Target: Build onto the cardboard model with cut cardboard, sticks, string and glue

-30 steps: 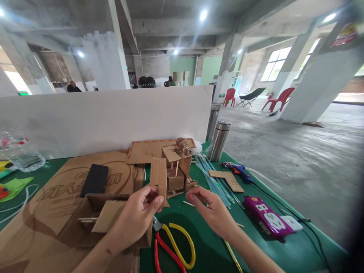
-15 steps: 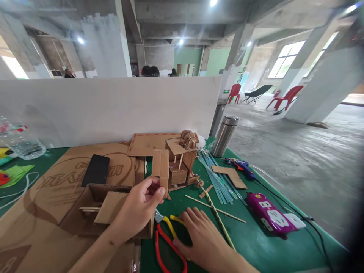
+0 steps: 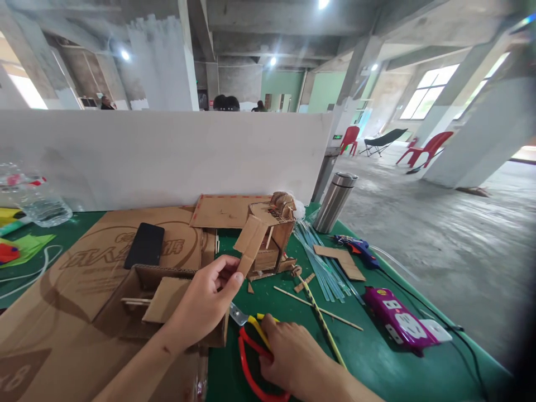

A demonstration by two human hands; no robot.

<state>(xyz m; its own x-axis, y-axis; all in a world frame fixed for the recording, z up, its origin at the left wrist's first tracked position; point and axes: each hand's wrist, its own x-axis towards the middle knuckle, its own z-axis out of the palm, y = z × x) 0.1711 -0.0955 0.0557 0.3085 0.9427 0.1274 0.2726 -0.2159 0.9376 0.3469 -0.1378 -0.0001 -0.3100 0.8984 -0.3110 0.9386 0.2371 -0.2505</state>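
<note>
Two hands low in frame. Left hand [image 3: 205,304] at lower centre, thumb and fingers pinching cardboard strip [image 3: 250,244] by its lower end, strip tilted up-right, held above the mat just in front of cardboard model [image 3: 270,237]. Right hand [image 3: 293,360] at bottom centre, fingers curled over scissors [image 3: 253,346] handles, red and yellow loops; how tight a grip, cannot tell. Blades poking up-left toward left hand.

Green mat [image 3: 377,357] covering table, lower half of frame. Flat cardboard sheet [image 3: 84,279] at lower left, black phone [image 3: 144,245] lying on it. Open box [image 3: 138,304] under left wrist. Skewer [image 3: 318,308] lying right of scissors, clear sticks [image 3: 320,262] fanned at centre right. Glue gun [image 3: 355,247] and purple power strip [image 3: 397,321] at right, well apart from hands. Steel flask [image 3: 335,202] upright near far edge, right of centre. Plastic bottle [image 3: 37,204] on its side at far left.

White partition [image 3: 159,159] across mid frame behind table. Bare concrete hall beyond: pillars, ceiling lights, green far wall, windows upper right, red chairs [image 3: 425,151] on grey floor.
</note>
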